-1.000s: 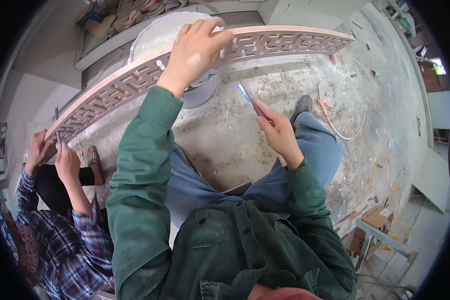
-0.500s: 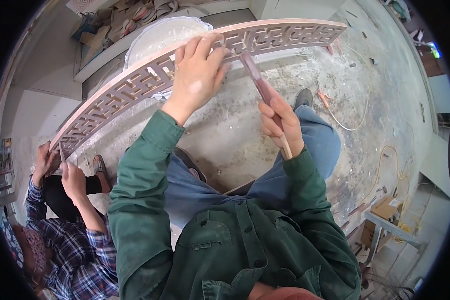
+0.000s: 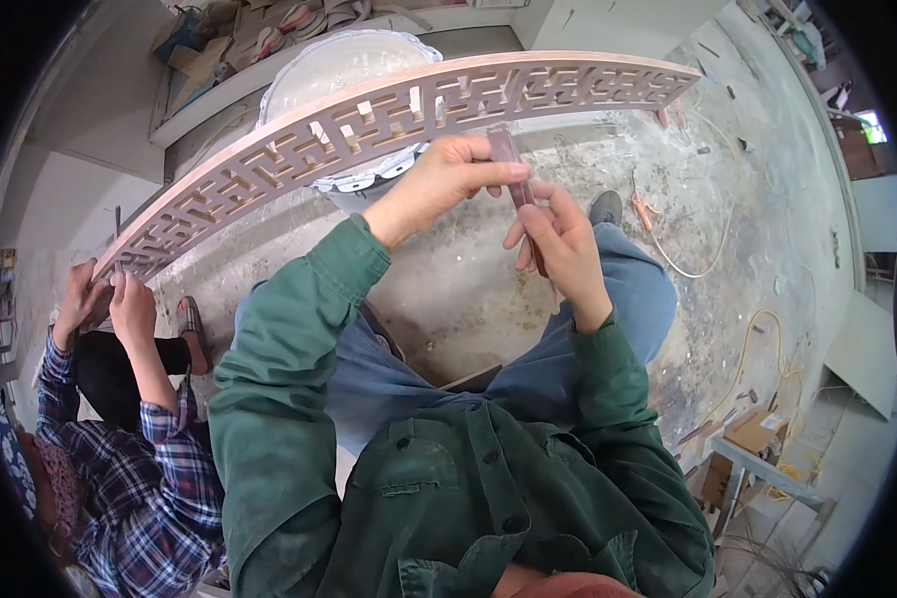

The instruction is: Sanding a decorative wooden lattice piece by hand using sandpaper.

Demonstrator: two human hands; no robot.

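Observation:
A long wooden fretwork panel (image 3: pixel 419 74) with a cut-out lattice pattern spans the view ahead of me. Just below its middle, both my hands are on a flat sanding stick (image 3: pixel 505 147), reddish-brown with a paler lower end. My left hand (image 3: pixel 439 184) pinches the stick's upper part between thumb and fingers. Lower down, my right hand (image 3: pixel 568 249) grips it, the fingers partly loosened. Neither hand touches the panel. Behind the panel, and partly covered by it, stands a white bucket (image 3: pixel 344 65) with a ragged rim.
At the left, a co-worker's hands (image 3: pixel 133 307) work at the panel's end with a thin tool. An orange-handled tool on a pale hose (image 3: pixel 643 211) lies on the stained floor. A cardboard box (image 3: pixel 755 429) sits at lower right; clutter fills a shelf (image 3: pixel 239 50) behind.
My left hand has left the panel and come down onto the stick's upper part. My right hand has shifted its grip up the stick. The panel sits slightly lower in view.

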